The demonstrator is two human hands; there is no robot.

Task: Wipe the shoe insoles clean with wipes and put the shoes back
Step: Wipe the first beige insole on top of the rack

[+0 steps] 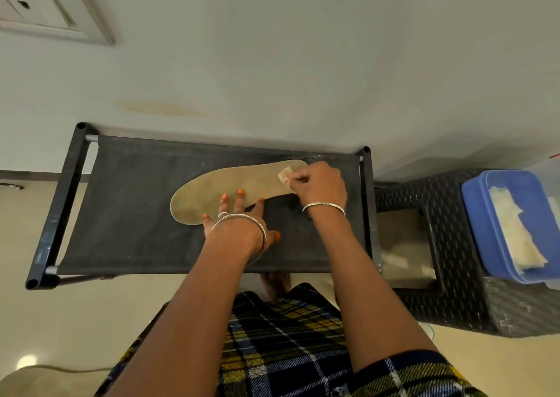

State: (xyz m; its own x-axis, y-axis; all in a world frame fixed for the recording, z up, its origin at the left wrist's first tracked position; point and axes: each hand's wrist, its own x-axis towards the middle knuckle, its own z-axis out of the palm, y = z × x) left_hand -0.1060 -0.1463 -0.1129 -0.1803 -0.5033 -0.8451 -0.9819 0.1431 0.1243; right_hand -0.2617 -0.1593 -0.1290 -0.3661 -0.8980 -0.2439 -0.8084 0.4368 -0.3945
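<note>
Pinching a small crumpled wipe (285, 179) against the narrow end of the insole (206, 196), the right hand (321, 184) is curled tight around it. The left hand (239, 224) lies flat with its fingers spread and straight, pressing on the insole's near edge and the fabric beside it. The insole rests on the top fabric shelf of a black shoe rack (127, 215), toward the right.

It looks thin and light and is pinned along one side only. A hard stroke could buckle it or skid it across the slack fabric, and so small a wipe may roll up or slip from the fingers.

Its long axis runs left to right across the rack, rising slightly toward the far right. The broad toe end points left, the heel right.
</note>
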